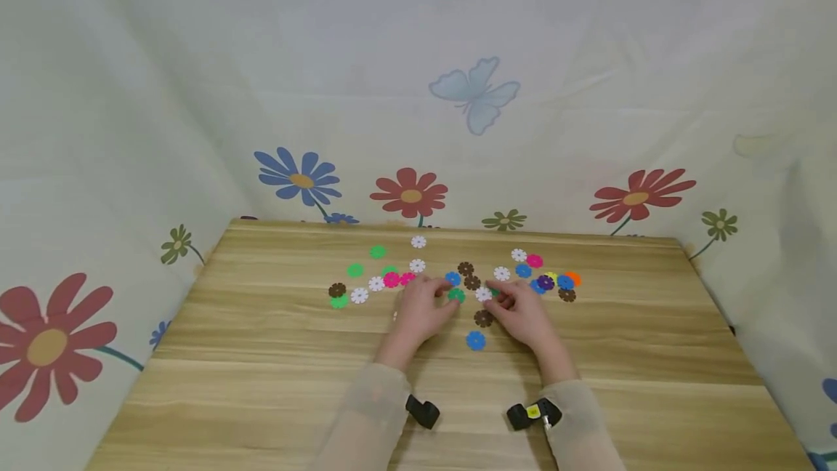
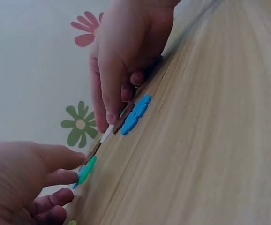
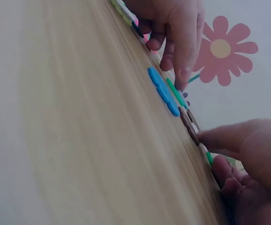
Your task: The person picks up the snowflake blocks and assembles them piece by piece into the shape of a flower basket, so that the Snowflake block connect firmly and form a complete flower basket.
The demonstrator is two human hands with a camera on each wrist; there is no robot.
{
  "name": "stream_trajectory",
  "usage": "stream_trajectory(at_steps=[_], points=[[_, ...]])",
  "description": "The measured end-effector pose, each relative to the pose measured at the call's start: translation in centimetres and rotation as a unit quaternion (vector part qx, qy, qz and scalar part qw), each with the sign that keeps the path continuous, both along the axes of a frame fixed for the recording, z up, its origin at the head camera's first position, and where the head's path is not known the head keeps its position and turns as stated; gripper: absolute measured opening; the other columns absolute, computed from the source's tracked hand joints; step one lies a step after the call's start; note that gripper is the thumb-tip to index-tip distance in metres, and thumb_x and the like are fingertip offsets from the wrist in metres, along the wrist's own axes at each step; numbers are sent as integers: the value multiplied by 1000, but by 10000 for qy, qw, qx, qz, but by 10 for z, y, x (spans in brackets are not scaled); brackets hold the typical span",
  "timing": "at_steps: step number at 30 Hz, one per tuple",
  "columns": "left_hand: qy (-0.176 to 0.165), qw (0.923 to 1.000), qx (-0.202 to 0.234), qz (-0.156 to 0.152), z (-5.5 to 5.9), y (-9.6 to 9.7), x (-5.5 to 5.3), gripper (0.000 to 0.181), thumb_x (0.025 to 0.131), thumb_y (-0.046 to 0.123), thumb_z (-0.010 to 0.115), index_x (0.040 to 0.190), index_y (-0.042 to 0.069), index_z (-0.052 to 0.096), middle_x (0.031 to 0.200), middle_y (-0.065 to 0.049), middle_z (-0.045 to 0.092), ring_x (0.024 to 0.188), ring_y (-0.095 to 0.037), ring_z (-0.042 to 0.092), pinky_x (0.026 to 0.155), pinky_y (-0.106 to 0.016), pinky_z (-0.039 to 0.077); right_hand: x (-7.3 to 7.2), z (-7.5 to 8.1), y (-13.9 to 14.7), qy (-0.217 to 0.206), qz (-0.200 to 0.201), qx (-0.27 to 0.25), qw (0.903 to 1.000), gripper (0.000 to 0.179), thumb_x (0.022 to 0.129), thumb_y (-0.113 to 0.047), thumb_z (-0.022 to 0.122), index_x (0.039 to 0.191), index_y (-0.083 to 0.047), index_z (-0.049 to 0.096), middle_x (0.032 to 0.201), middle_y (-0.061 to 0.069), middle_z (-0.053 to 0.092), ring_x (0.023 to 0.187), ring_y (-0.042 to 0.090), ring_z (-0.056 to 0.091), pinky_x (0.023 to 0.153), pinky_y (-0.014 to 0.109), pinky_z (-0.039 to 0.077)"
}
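Several flat, flower-shaped plastic discs lie on the table between and around the two hands. The left hand (image 1: pixel 421 307) is over the table with thumb and forefinger apart, fingertips right at a green disc (image 1: pixel 457 296). A blue disc (image 1: pixel 453 278) lies just beyond that one. Opposite, the right hand (image 1: pixel 523 311) has its thumb and forefinger tips at the right edge of a white disc (image 1: pixel 483 294). Its palm side hides part of another green disc. Brown discs (image 1: pixel 472 283) lie behind the white one, and a further brown disc (image 1: pixel 483 318) lies in front.
A separate blue disc (image 1: pixel 476 341) lies nearest the person. Pink (image 1: pixel 391 280), white and light green discs are scattered at left; purple (image 1: pixel 546 283), orange and more blue ones at right. A flower-printed cloth (image 1: pixel 366 93) hangs behind the wooden table (image 1: pixel 261 355).
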State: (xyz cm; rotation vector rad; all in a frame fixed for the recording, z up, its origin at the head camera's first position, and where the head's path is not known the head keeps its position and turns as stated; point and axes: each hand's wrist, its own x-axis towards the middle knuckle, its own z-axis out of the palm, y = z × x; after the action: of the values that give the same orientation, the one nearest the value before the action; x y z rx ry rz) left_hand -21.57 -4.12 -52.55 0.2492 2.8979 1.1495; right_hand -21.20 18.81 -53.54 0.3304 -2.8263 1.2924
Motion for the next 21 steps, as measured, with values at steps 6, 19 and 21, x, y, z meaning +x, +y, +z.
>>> stream_trajectory(at_steps=[6, 19, 21], points=[[206, 9989, -391, -123, -3, 4, 1, 35, 95, 33, 87, 129, 24, 80, 112, -3, 63, 106, -23, 56, 98, -49, 41, 1, 1, -10, 111, -130, 2, 9999, 31, 100, -5, 77, 130, 1, 75, 99, 11, 67, 87, 22, 62, 78, 33, 54], [172, 9983, -423, -355, -9, 1, 1, 22, 98, 31, 85, 110, 18, 71, 118, -1, 64, 118, -25, 56, 107, -52, 37, 2, -2, -11, -186, -457, -602, 9970, 25, 98, -8, 81, 118, -4, 67, 105, 12, 72, 90, 22, 66, 82, 32, 56], [223, 9983, -410, -337, -9, -1, 1, 28, 97, 32, 86, 114, 17, 70, 117, -1, 65, 115, -24, 58, 106, -51, 39, 2, -4, -11, -138, -504, -707, 9961, 24, 99, -11, 82, 117, -5, 68, 102, 10, 73, 90, 21, 67, 82, 30, 56]])
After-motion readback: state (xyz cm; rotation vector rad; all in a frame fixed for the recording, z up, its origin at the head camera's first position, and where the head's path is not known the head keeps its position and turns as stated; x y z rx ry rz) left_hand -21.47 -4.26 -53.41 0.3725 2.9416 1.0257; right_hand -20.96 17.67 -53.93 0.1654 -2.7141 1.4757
